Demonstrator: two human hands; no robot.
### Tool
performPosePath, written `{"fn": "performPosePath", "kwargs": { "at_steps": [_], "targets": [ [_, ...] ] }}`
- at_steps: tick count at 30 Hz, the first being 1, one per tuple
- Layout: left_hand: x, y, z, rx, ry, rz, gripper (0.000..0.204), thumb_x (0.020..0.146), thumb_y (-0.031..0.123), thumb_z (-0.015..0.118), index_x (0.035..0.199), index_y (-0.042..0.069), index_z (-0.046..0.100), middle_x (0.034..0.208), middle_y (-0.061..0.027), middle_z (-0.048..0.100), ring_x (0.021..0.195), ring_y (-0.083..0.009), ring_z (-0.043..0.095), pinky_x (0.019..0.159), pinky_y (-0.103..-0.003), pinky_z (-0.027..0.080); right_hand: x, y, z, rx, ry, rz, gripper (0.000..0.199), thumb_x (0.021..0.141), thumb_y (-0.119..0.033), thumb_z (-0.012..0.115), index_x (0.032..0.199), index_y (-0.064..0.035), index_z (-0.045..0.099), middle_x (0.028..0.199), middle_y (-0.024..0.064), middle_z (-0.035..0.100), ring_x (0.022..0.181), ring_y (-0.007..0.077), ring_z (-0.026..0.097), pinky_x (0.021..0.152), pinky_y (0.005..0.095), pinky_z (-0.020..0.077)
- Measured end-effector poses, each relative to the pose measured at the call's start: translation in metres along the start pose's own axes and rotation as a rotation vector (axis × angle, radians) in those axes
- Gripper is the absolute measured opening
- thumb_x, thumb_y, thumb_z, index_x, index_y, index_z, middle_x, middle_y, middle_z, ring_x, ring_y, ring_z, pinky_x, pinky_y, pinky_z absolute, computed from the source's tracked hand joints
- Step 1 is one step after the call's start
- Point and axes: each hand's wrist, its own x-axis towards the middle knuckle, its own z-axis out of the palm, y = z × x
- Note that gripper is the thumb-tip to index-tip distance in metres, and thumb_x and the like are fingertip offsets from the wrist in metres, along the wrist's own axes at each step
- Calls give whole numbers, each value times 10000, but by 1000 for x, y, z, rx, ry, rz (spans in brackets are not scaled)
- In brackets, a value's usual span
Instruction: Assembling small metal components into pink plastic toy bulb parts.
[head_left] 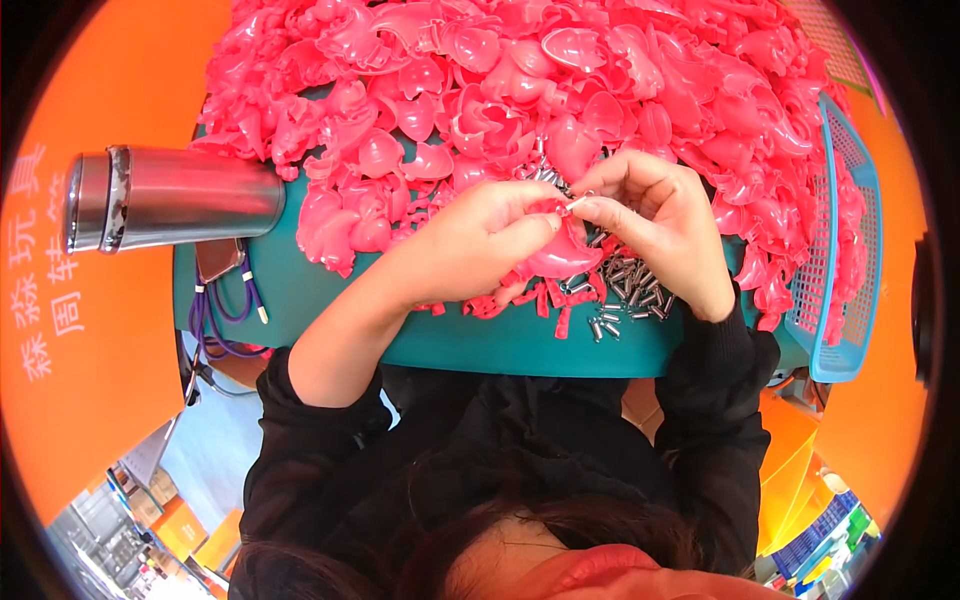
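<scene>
My left hand (480,243) grips a glossy pink-red plastic part (560,260), whose curved shell shows below the fingers. Thumb and forefinger of my right hand (662,218) are pinched at the tip of the left fingers, on something too small to make out. Under and beside the right hand lies a loose heap of small silver metal cylinders (632,278), possibly springs. Several small pink-red plastic pieces (548,297) lie on the green table (480,345) just below the left hand.
A large pile of pink-red moulded plastic shells (520,80) covers the far side of the table. On the left a steel tumbler (190,195) lies on its side above a purple cord (215,315). At the right edge stands a blue perforated plastic basket (850,330).
</scene>
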Motion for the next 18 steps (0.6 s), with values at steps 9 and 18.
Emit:
{"fn": "performPosePath", "kwargs": {
  "at_steps": [9,18],
  "targets": [
    [-1,-4,3,148,-7,25,285,903,109,414,1125,-34,519,618,-32,531,460,-98,522,425,-258,404,2,-6,-6,-35,-131,17,98,822,-22,670,885,6,601,819,18,628,754,63,582,685,209,464],
    [2,-4,-7,-16,-145,43,399,982,215,412,1317,-1,407,788,-121,610,576,-184,625,507,-295,511,4,-1,-2,42,-51,-5,132,827,-16,656,950,3,612,851,30,616,766,78,578,703,207,460]
  ]
}}
